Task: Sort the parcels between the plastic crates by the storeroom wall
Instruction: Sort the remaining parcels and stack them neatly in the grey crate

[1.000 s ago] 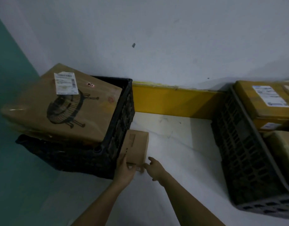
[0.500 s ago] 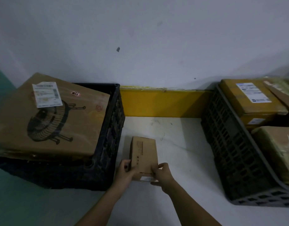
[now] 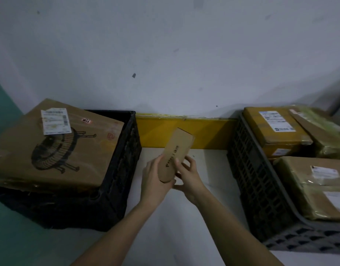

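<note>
The small box (image 3: 177, 153) is held up off the floor (image 3: 165, 237), tilted with its far end toward the yellow strip (image 3: 209, 131) at the foot of the wall (image 3: 165, 45), in the gap between the two crates. A line of dark print runs along its upper face, too small to read. The left hand (image 3: 153, 182) cups its near end from below and the left, fingers curled round it; how far they wrap underneath is hidden by the box. The right hand (image 3: 188, 173) grips the right edge, thumb lying on the top face, its fingers partly hidden behind the box.

To the left stands the black crate (image 3: 125, 169), its inside almost wholly covered by a big carton (image 3: 56, 146) that lies tilted across its rim and overhangs it on the left. The carton bears a white label (image 3: 55, 121) and a dark round drawing; the label's text is unreadable. The crate's lower left is lost in shadow.

To the right is the grey crate (image 3: 261, 179), cut off by the frame's edge. Several parcels fill it: a yellow one (image 3: 274, 129) with a label at the back, a wrapped one (image 3: 326, 131) beside it, and a brown one (image 3: 315, 187) nearest, all partly out of view.
</note>
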Action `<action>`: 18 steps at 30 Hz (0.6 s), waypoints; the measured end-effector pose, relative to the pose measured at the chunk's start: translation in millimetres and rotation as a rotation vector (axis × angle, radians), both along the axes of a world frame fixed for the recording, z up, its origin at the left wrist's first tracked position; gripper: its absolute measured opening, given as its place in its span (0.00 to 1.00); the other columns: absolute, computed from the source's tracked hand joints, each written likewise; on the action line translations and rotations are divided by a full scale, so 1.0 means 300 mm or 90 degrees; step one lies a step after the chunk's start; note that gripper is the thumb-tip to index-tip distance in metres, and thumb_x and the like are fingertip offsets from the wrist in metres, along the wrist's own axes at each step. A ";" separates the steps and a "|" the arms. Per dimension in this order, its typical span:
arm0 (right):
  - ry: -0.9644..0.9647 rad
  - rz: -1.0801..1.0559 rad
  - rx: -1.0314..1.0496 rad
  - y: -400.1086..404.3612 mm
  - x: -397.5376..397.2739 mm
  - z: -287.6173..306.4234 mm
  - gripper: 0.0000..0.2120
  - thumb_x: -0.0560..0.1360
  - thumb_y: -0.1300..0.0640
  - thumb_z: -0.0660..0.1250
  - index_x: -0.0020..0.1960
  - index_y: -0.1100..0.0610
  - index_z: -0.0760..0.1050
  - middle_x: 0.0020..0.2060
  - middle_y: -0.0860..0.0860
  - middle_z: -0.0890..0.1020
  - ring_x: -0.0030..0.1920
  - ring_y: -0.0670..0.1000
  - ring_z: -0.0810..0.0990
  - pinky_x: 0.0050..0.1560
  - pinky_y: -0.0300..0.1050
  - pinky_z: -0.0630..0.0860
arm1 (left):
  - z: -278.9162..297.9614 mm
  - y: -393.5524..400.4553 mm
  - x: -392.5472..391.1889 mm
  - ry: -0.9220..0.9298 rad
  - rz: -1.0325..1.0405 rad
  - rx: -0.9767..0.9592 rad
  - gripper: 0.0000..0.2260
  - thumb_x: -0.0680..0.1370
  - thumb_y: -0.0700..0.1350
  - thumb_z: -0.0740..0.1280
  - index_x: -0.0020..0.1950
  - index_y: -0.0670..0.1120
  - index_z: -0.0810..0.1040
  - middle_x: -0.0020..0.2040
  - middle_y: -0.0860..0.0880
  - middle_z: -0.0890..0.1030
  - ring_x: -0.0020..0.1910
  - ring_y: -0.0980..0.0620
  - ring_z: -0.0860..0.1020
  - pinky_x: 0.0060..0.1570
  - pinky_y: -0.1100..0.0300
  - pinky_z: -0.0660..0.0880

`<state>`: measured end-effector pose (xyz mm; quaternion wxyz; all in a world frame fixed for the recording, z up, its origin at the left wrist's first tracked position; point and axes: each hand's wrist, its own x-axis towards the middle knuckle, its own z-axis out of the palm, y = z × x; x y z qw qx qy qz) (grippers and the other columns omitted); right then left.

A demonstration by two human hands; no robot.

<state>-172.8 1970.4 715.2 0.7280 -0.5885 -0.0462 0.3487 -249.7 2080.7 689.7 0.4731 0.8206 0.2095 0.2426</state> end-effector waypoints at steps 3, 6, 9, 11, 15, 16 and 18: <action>-0.009 -0.092 0.022 -0.047 0.003 0.014 0.11 0.84 0.52 0.58 0.65 0.42 0.69 0.62 0.50 0.78 0.62 0.55 0.77 0.47 0.58 0.82 | 0.008 -0.044 -0.008 -0.016 -0.068 -0.034 0.38 0.71 0.50 0.75 0.74 0.65 0.59 0.66 0.56 0.71 0.64 0.55 0.72 0.56 0.56 0.79; 0.032 -0.113 0.007 -0.110 0.021 0.012 0.14 0.85 0.52 0.53 0.62 0.42 0.74 0.59 0.51 0.80 0.60 0.55 0.78 0.52 0.62 0.81 | 0.044 -0.065 -0.017 -0.034 -0.128 -0.064 0.29 0.77 0.49 0.71 0.73 0.64 0.62 0.63 0.56 0.74 0.59 0.59 0.76 0.53 0.63 0.77; 0.082 -0.128 0.012 -0.167 0.044 0.019 0.14 0.85 0.50 0.53 0.61 0.41 0.76 0.58 0.50 0.81 0.60 0.55 0.78 0.49 0.60 0.81 | 0.111 -0.036 0.001 -0.076 -0.020 -0.044 0.17 0.79 0.49 0.68 0.67 0.59 0.71 0.60 0.58 0.74 0.59 0.58 0.74 0.50 0.70 0.72; 0.096 -0.108 0.008 -0.194 0.057 0.030 0.14 0.85 0.49 0.53 0.62 0.42 0.76 0.58 0.49 0.82 0.61 0.54 0.79 0.45 0.56 0.81 | 0.154 0.005 0.013 -0.029 0.016 -0.111 0.19 0.79 0.51 0.67 0.70 0.55 0.72 0.63 0.55 0.71 0.61 0.55 0.72 0.52 0.64 0.71; 0.087 -0.033 0.012 -0.220 0.072 0.051 0.14 0.84 0.47 0.54 0.64 0.41 0.76 0.57 0.48 0.84 0.61 0.54 0.80 0.46 0.53 0.81 | 0.183 0.030 0.006 0.074 -0.135 -0.411 0.25 0.77 0.52 0.70 0.73 0.56 0.68 0.66 0.52 0.76 0.62 0.50 0.76 0.54 0.47 0.80; 0.083 -0.018 0.012 -0.221 0.073 0.055 0.14 0.84 0.47 0.55 0.64 0.41 0.76 0.56 0.48 0.84 0.60 0.53 0.81 0.46 0.53 0.81 | 0.179 0.029 0.002 0.063 -0.150 -0.456 0.26 0.75 0.51 0.72 0.72 0.56 0.70 0.64 0.50 0.79 0.61 0.48 0.78 0.53 0.45 0.81; 0.057 -0.008 0.000 -0.222 0.079 0.066 0.13 0.84 0.48 0.57 0.65 0.44 0.75 0.54 0.49 0.85 0.58 0.53 0.82 0.45 0.52 0.82 | 0.176 0.038 -0.001 0.025 -0.146 -0.479 0.29 0.71 0.51 0.75 0.71 0.55 0.72 0.62 0.49 0.81 0.58 0.48 0.81 0.51 0.46 0.81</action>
